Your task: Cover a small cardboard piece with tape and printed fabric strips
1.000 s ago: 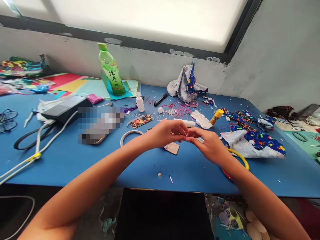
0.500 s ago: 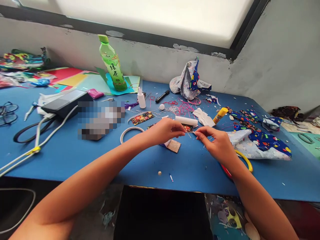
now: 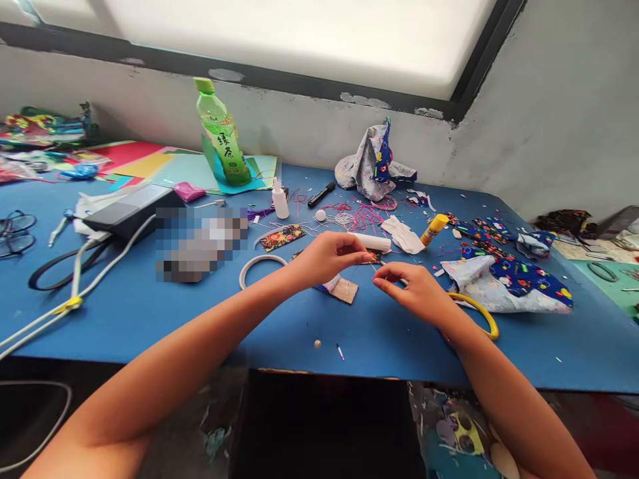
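Note:
My left hand [image 3: 327,256] hovers over the blue table [image 3: 150,313] with its fingers pinched on a small dark patterned fabric piece [image 3: 373,256]. A hand's width to the right, my right hand [image 3: 414,291] is also pinched; what its fingertips hold is too small to make out. Under the hands lies a small brown card piece [image 3: 345,289]. A white roll [image 3: 372,241] lies just beyond my left hand, and a white hoop [image 3: 259,267] lies to its left. A yellow hoop [image 3: 482,313] sits behind my right wrist.
A green bottle [image 3: 222,136] stands at the back on coloured paper sheets. Pink thread scraps [image 3: 362,216], a glue stick [image 3: 433,229], a black marker [image 3: 321,195], a small white bottle [image 3: 279,199] and printed blue fabric [image 3: 514,279] litter the table. Cables and a dark box [image 3: 127,211] lie left.
My hands, touching at the fingertips a second ago, have drawn apart. The left has stayed near the white roll; the right has dropped lower and toward me.

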`<state>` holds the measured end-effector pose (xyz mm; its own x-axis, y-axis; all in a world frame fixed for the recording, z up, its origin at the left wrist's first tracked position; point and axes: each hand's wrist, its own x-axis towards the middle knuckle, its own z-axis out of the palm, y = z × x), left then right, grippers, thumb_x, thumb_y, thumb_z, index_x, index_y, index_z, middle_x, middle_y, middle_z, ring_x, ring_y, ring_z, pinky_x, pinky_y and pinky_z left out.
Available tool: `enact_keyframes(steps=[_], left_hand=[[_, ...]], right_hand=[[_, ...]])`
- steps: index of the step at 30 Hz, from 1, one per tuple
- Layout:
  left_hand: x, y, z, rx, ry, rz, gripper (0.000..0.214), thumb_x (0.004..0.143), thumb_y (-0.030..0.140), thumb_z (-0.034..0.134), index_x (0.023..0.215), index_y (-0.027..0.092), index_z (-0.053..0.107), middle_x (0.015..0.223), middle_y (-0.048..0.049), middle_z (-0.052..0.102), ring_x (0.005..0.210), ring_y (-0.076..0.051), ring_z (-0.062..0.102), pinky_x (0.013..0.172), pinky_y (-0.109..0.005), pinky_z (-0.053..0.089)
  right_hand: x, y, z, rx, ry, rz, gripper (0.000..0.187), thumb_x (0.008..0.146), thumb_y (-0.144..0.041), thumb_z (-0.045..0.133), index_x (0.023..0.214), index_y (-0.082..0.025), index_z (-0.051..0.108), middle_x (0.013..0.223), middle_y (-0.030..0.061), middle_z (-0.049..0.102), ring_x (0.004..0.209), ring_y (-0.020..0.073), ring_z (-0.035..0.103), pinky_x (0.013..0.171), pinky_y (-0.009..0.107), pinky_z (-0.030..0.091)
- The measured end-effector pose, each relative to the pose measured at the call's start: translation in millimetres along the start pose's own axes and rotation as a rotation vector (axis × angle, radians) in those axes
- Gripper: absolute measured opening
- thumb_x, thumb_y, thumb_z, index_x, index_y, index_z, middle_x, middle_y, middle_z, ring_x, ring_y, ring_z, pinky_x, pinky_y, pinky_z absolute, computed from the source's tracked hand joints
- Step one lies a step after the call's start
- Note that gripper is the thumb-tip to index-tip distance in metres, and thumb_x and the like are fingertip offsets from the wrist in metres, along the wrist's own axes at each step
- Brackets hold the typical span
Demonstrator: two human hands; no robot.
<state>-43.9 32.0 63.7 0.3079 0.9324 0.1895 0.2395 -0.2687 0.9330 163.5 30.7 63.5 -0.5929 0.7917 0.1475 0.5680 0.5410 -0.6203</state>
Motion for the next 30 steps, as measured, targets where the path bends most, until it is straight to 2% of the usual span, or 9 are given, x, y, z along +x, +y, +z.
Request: enact_keyframes(steps=[3,6,7,9,12,15,18,25,30], left_hand=[[-2,3,0.9,0.019,0.019,0.023,0.019,0.079,0.032,0.066,0.076,0.013,0.068,0.064,0.0008,0.063,0.055,-0.007,0.047,0.052,-0.020,0.035],[-4,7,1.8,0.059,0.059,0.060,0.020,0.080,0.033,0.065,0.077,0.013,0.068,0.063,0.0010,0.062,0.055,-0.007,0.046,0.050,-0.019,0.035],[-5,8,2.6,0.077,0.070,0.076,0.021,0.081,0.034,0.065,0.077,0.013,0.068,0.064,0.0009,0.062,0.055,-0.008,0.046,0.050,-0.019,0.035],[-7,10,5.5,0.105,0.070,0.121,0.023,0.082,0.035,0.064,0.076,0.013,0.067,0.065,0.0004,0.063,0.056,-0.008,0.047,0.051,-0.020,0.037],[-12,12,11.4,0.108,0.011,0.207,0.021,0.083,0.033,0.063,0.076,0.014,0.066,0.069,-0.0002,0.065,0.060,-0.009,0.053,0.057,-0.021,0.043],[-16,14,15.2,0.115,-0.027,0.242,0.018,0.084,0.031,0.063,0.075,0.015,0.065,0.071,0.0000,0.065,0.063,-0.010,0.056,0.060,-0.021,0.046],[-16,14,15.8,0.123,-0.022,0.229,0.018,0.084,0.030,0.064,0.075,0.015,0.065,0.072,0.0004,0.065,0.063,-0.009,0.056,0.061,-0.021,0.046],[-15,11,16.1,0.118,-0.012,0.218,0.020,0.084,0.033,0.064,0.075,0.015,0.065,0.072,0.0012,0.065,0.063,-0.009,0.055,0.061,-0.020,0.046],[-16,10,16.3,0.138,-0.014,0.212,0.019,0.083,0.032,0.063,0.074,0.016,0.065,0.072,0.0013,0.065,0.063,-0.009,0.056,0.062,-0.020,0.046]], right_hand=[[1,-3,-2,0.130,0.136,0.014,0.012,0.085,-0.032,0.061,0.086,-0.021,0.066,0.083,0.0018,0.068,0.076,0.0168,0.060,0.071,0.030,0.044],[-10,-20,-7,0.638,0.307,0.046,0.012,0.084,-0.032,0.061,0.080,-0.021,0.060,0.073,-0.0013,0.061,0.066,0.0132,0.055,0.066,0.027,0.043],[-17,-28,-7,0.874,0.298,0.042,0.014,0.085,-0.032,0.059,0.077,-0.021,0.057,0.068,-0.0030,0.057,0.059,0.0114,0.051,0.061,0.025,0.042],[-35,-47,-3,1.328,0.188,0.002,0.021,0.086,-0.034,0.053,0.071,-0.021,0.049,0.061,-0.0057,0.047,0.048,0.0089,0.040,0.053,0.023,0.039],[-62,-70,14,1.693,0.080,-0.083,0.024,0.087,-0.033,0.047,0.068,-0.021,0.038,0.059,-0.0068,0.036,0.045,0.0081,0.030,0.046,0.020,0.032],[-76,-80,30,1.818,0.100,-0.153,0.028,0.087,-0.031,0.046,0.066,-0.022,0.029,0.058,-0.0067,0.032,0.045,0.0085,0.027,0.045,0.020,0.029],[-78,-80,38,1.861,0.157,-0.199,0.030,0.087,-0.029,0.045,0.066,-0.022,0.025,0.059,-0.0064,0.031,0.046,0.0087,0.026,0.045,0.020,0.028],[-81,-79,43,1.800,0.309,-0.278,0.030,0.087,-0.027,0.045,0.067,-0.022,0.023,0.067,-0.0051,0.029,0.052,0.0091,0.028,0.045,0.020,0.027],[-84,-82,47,1.772,0.479,-0.241,0.032,0.082,-0.031,0.049,0.067,-0.022,0.022,0.067,-0.0048,0.028,0.056,0.0109,0.027,0.047,0.021,0.027]])
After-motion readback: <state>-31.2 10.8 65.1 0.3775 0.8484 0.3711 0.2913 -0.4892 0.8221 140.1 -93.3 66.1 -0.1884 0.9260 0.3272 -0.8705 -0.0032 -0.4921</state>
